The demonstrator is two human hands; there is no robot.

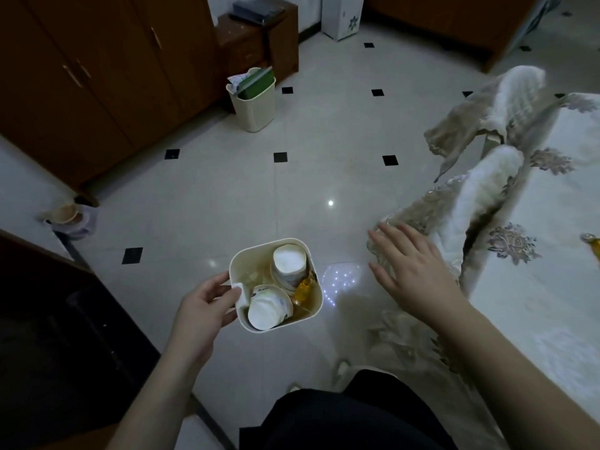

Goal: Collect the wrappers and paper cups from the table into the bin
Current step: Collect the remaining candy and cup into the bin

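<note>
My left hand grips the left rim of a small cream bin, which I hold above the tiled floor. Inside it lie two white paper cups, one at the back and one at the front, with a yellow wrapper beside them. My right hand hovers to the right of the bin with fingers spread and nothing in it, close to the hanging edge of the table's cloth. A yellow wrapper shows at the right edge on the table.
A second, larger cream bin with a green packet stands on the floor near the brown wardrobe. A chair draped in patterned cloth stands by the table. Dark furniture is at my left. My dark-trousered legs are below.
</note>
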